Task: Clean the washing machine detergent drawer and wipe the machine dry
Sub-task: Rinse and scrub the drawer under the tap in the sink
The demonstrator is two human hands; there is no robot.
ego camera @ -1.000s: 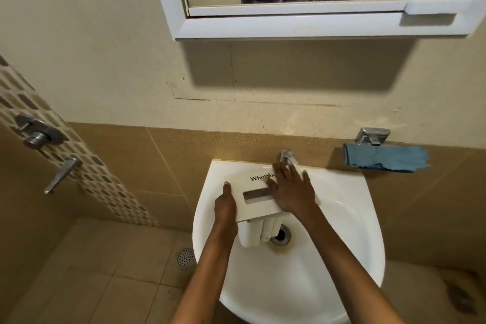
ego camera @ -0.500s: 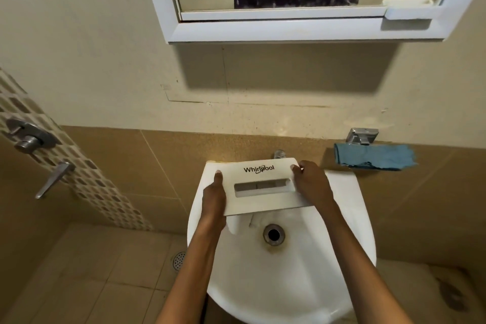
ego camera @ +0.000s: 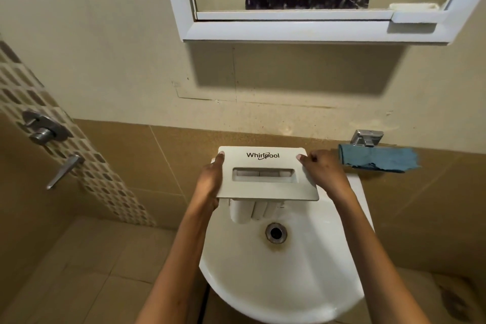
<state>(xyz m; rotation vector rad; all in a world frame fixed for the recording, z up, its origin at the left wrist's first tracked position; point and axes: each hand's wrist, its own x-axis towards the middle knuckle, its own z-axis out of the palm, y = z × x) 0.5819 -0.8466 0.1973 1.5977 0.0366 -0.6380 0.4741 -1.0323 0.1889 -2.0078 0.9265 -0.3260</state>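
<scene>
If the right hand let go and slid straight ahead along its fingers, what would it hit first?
Probably the brown tiled wall behind the sink. The right hand grips the drawer edge, fingers pointing up and slightly left. The blue cloth lies to its right, off that line. Depth is unclear.

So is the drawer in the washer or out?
Out: both hands hold the drawer over the sink.

Dim, warm light falls from above: the white-framed wall mirror (ego camera: pixel 302 31) casts a broad dark shadow on the beige wall beneath. The glossy white ceramic basin (ego camera: pixel 284 279) shows soft sheen. Wide-angle distortion bends edges; focus stays fairly sharp.
</scene>
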